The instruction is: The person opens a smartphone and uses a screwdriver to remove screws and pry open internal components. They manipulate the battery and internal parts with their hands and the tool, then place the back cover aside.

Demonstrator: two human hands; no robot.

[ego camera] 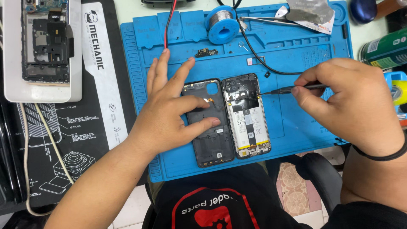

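Blue silicone repair mat (296,127) filled the frame's centre, bearing an opened phone (247,115) upright beside its detached back cover (209,127). Left hand (169,106) lay spread flat on that cover, gripping nothing; right hand (352,97) pinched a thin screwdriver (292,89), lying horizontally, tip pointing left at the phone's upper right edge.

You are sitting at a phone repair bench. A blue mat (292,127) is lying before you; on it an opened phone (247,115), at its far edge a solder spool (222,24), left of it another stripped phone (45,42).
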